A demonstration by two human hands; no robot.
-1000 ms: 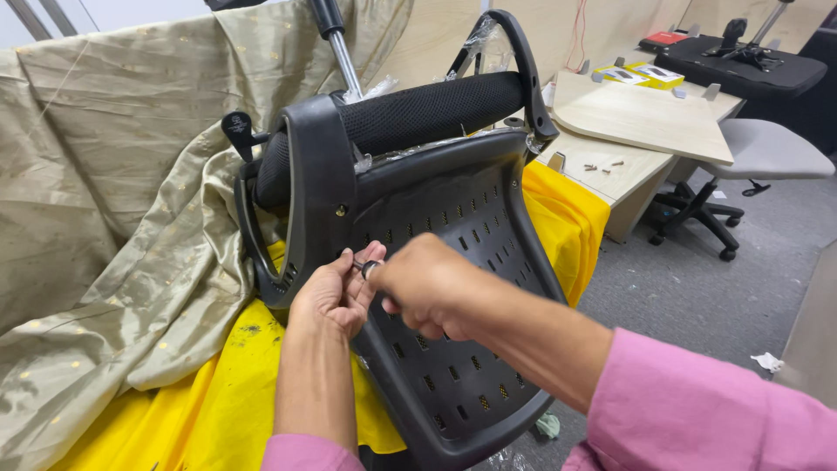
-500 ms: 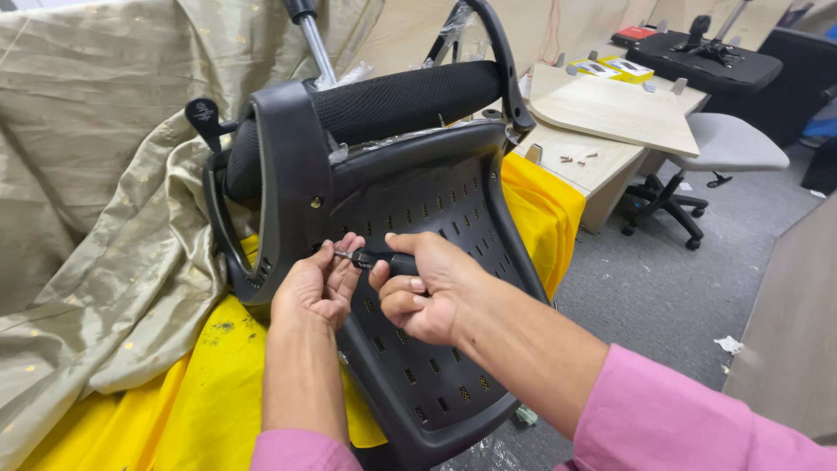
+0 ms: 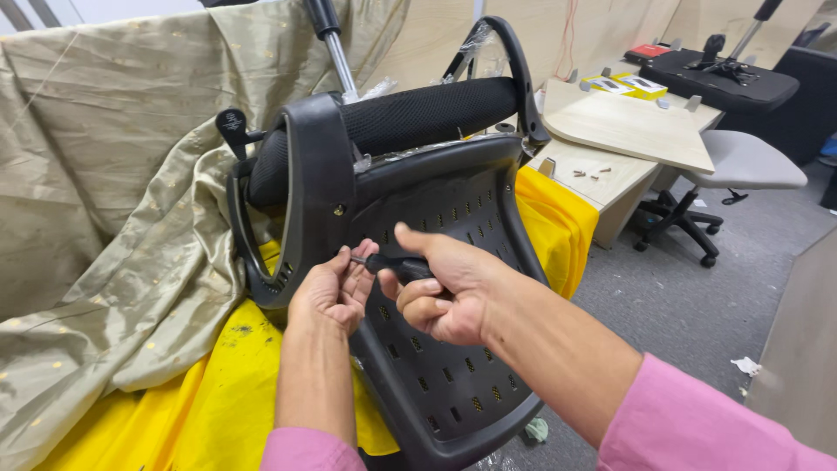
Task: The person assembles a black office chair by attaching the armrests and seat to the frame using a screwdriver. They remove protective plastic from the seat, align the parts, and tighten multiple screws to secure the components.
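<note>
While screwdriver gripped in closed right hand, tip steadied by pinching left hand; chair shell judged rigid, bulky, best held by rim.

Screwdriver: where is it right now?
Head view, centre: the screwdriver is gripped in the right hand, its tip at the left hand fingers, against the black chair seat shell.

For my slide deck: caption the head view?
Right hand holds a screwdriver against a black chair part; left hand steadies.
</note>
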